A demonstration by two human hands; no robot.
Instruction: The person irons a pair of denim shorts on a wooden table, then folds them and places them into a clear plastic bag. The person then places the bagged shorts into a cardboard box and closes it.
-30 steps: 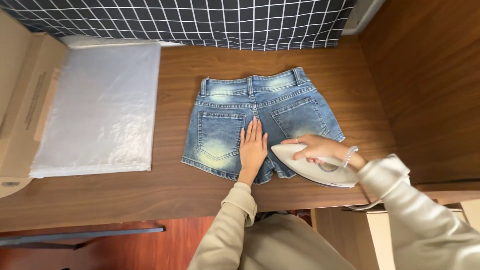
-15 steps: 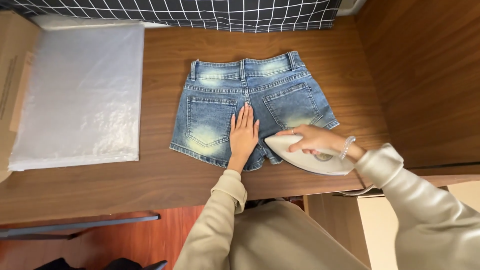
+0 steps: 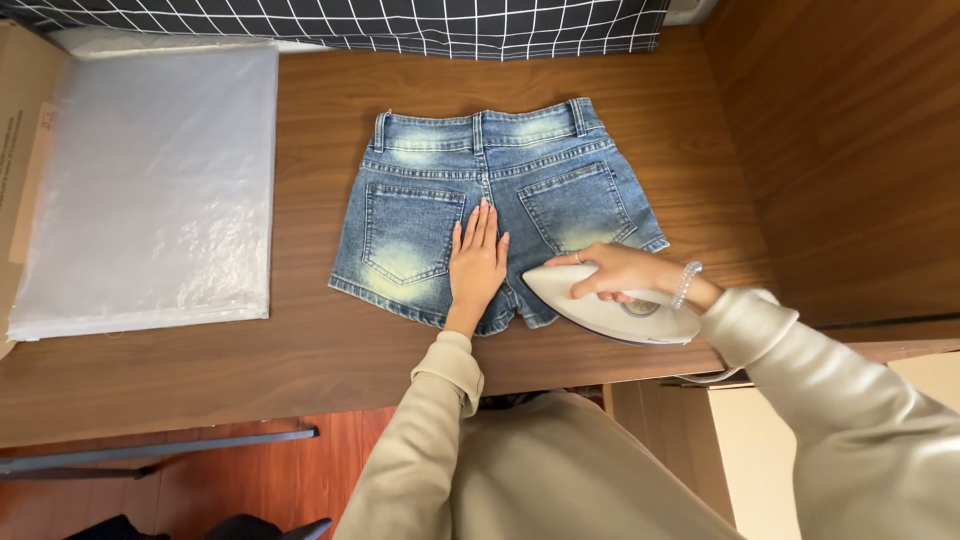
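at the far left edge a strip of brown cardboard box [image 3: 22, 150] showed, and just beside it a flat clear plastic bag [image 3: 150, 190] lay on the wooden table [image 3: 250, 370], well apart from the clothing. a dark cloth with a white grid [image 3: 400, 25] ran along the back edge of the table. near the middle lay a pair of blue denim shorts [image 3: 430, 200], spread flat with the back pockets up, waistband toward the grid cloth and leg hems toward the person. the left hand [image 3: 478, 265] rested palm down on the shorts, fingers straight and close together, flat on the cloth at the centre seam between the two legs; it held nothing. to its right, the right hand [image 3: 620, 272] was closed over the top of a white iron [image 3: 610, 310], a ring on one finger and a beaded bracelet [image 3: 686, 284] at the wrist. the iron's pointed tip sat on the hem of the right leg of the shorts, near the left hand but not touching it, while its rear lay over the table's front edge. both sleeves were light beige. a wooden wall panel [image 3: 850, 150] stood at the far right
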